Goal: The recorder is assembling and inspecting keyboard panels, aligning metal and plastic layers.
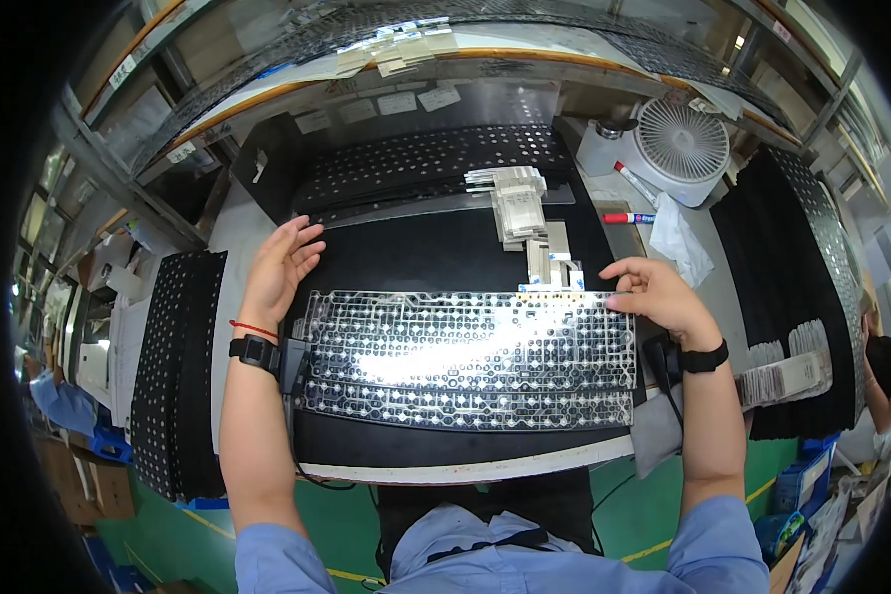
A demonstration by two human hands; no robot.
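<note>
A see-through keyboard membrane sheet [465, 407], covered with rows of round dots and pale traces, lies on the black work mat [396, 259] in front of me. Glare washes out its middle. My left hand [283, 265] hovers off the sheet's upper left corner, fingers loosely curved and holding nothing. At the upper right corner, my right hand [658, 295] has thumb and forefinger apart; the thumb is over or against the sheet's edge, and I cannot tell if it touches. Pale flat connector strips [549, 262] lie against the sheet's far edge, beside a stack of similar strips [520, 210].
Black dotted sheets [436, 158] lie behind the mat; more stacks stand left [178, 366] and right [792, 257]. A white fan [681, 144], a red marker [628, 218] and crumpled tissue [680, 243] sit at the back right. Another strip bundle [787, 373] rests beyond my right forearm.
</note>
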